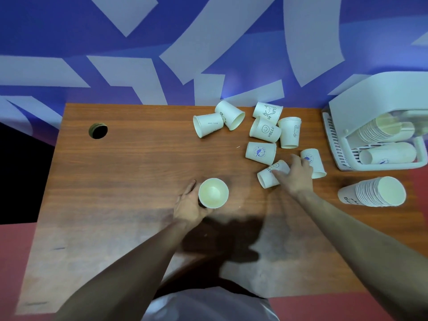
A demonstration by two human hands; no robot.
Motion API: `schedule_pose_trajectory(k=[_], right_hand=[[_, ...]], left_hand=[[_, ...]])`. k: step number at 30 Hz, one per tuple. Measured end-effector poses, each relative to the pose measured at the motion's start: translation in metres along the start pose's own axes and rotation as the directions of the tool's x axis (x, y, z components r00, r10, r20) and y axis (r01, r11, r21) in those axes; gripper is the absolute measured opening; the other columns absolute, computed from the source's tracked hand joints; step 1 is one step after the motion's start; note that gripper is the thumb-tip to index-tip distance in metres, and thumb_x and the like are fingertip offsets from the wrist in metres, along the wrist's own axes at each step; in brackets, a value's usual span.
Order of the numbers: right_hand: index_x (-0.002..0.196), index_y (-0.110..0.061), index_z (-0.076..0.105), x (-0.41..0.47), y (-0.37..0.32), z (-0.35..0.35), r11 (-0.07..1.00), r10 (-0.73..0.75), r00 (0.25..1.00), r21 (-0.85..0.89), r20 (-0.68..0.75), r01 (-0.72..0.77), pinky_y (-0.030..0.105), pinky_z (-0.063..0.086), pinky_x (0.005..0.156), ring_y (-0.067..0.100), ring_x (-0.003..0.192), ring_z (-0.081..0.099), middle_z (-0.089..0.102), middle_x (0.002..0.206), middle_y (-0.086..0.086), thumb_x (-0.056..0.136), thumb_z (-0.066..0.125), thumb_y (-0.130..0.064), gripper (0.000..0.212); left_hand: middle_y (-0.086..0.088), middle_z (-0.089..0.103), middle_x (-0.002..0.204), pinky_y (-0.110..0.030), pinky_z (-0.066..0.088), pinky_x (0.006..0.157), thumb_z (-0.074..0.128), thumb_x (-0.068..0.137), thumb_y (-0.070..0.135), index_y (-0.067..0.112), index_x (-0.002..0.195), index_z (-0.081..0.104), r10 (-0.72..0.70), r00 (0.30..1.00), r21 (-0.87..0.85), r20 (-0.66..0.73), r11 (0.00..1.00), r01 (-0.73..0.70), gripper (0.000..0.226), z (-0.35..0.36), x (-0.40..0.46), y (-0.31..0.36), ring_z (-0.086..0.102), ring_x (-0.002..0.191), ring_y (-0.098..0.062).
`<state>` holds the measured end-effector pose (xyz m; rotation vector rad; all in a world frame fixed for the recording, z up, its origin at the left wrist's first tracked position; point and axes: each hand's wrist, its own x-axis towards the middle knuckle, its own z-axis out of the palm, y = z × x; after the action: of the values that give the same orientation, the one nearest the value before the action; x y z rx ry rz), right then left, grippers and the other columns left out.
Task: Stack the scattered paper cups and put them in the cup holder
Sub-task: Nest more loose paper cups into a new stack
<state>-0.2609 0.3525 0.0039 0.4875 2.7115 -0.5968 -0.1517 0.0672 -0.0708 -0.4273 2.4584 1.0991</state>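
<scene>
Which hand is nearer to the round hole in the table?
Left. The left hand, holding an upright cup, is nearer to the hole; the right hand lies farther right, among the scattered cups.

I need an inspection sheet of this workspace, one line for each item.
Surface: wooden table with a round hole.
Job's things: loose paper cups on their sides at the far right; cup holder with stacks inside; another stack lying beside it.
Clutter: nothing seen.
Grips: left hand holds an upright cup; right hand rests on a HELLO cup.
Cables: nothing seen.
Surroundings: blue patterned wall.
</scene>
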Motion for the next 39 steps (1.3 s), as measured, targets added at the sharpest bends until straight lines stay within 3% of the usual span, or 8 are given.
schedule_pose_trajectory(k=[5,10,16,18,24,28,34,39], right_hand=[[0.132,-0.011,0.051,0.004,0.017,0.008,0.98,0.169,0.98,0.087,0.108,-0.179,0.048,0.043,0.102,0.039,0.124,0.047,0.047,0.134,0.018,0.088,0.065,-0.047,0.058],[0.089,-0.021,0.063,-0.003,0.015,0.002,0.985,-0.015,0.988,0.173,0.152,-0.012,0.038,0.045,0.086,0.027,0.103,0.057,0.062,0.095,0.003,0.094,0.061,-0.036,0.016],[0.075,-0.011,0.068,-0.042,-0.029,-0.039,0.844,-0.09,0.925,0.522,0.369,-0.126,0.035,0.049,0.073,0.02,0.083,0.062,0.065,0.079,0.003,0.088,0.066,-0.018,0.016],[0.072,-0.017,0.061,-0.056,-0.052,-0.051,0.837,-0.191,0.926,0.546,0.325,-0.02,0.034,0.045,0.073,0.016,0.081,0.059,0.062,0.077,0.0,0.086,0.066,-0.02,0.016],[0.121,-0.018,0.051,-0.108,-0.108,-0.045,0.752,-0.624,0.774,0.351,0.11,0.557,0.016,0.037,0.091,0.01,0.109,0.053,0.058,0.119,-0.004,0.083,0.075,-0.027,0.045],[0.144,-0.015,0.041,-0.122,-0.117,-0.009,0.603,-0.798,0.59,0.135,0.127,0.786,0.03,0.037,0.106,0.021,0.124,0.043,0.047,0.136,0.003,0.086,0.068,-0.028,0.065],[0.139,-0.015,0.05,-0.118,-0.104,0.042,0.518,-0.824,0.527,-0.099,0.207,0.849,0.043,0.044,0.104,0.029,0.135,0.037,0.042,0.143,0.01,0.09,0.064,-0.036,0.054],[0.154,-0.028,0.029,-0.113,-0.087,0.063,0.503,-0.785,0.554,-0.237,0.277,0.831,0.046,0.015,0.122,0.035,0.151,0.008,0.017,0.163,0.011,0.094,0.049,-0.055,0.068]], left_hand=[[0.006,0.034,0.156,-0.043,0.045,0.103,0.074,0.052,0.061,0.043,0.137,0.041,0.018,1.0,-0.028,-0.013,0.999,-0.018,0.093,0.002,0.001,-0.003,0.048,0.132,-0.03],[0.006,0.033,0.156,-0.044,0.045,0.103,0.076,0.054,0.057,0.046,0.138,0.039,0.032,0.999,-0.03,-0.013,0.999,-0.032,0.092,0.003,0.002,-0.005,0.048,0.132,-0.03],[0.005,0.034,0.156,-0.043,0.044,0.105,0.071,0.052,0.063,0.041,0.14,0.043,0.019,1.0,-0.035,-0.011,0.999,-0.019,0.096,0.001,0.0,-0.002,0.045,0.134,-0.028],[0.005,0.034,0.156,-0.041,0.044,0.105,0.069,0.051,0.066,0.043,0.14,0.043,0.015,1.0,-0.031,-0.007,0.999,-0.015,0.096,0.001,-0.002,0.0,0.046,0.133,-0.028],[0.001,0.041,0.152,-0.043,0.041,0.106,0.064,0.05,0.07,0.048,0.132,0.044,0.057,0.998,-0.05,-0.032,0.997,-0.059,0.087,-0.004,-0.006,0.006,0.043,0.136,-0.02],[0.005,0.052,0.141,-0.047,0.043,0.102,0.06,0.057,0.065,0.046,0.13,0.046,0.094,0.995,-0.049,-0.025,0.994,-0.095,0.077,-0.004,-0.005,0.006,0.044,0.136,-0.017],[0.003,0.048,0.144,-0.046,0.041,0.104,0.061,0.071,0.041,0.037,0.139,0.04,0.081,0.997,-0.002,-0.017,0.997,-0.081,0.071,0.0,-0.005,0.002,0.045,0.135,-0.018],[0.001,0.039,0.152,-0.047,0.033,0.111,0.051,0.069,0.044,0.032,0.144,0.039,0.106,0.994,0.026,0.023,0.994,-0.107,0.076,-0.005,-0.008,0.005,0.034,0.142,-0.018]])
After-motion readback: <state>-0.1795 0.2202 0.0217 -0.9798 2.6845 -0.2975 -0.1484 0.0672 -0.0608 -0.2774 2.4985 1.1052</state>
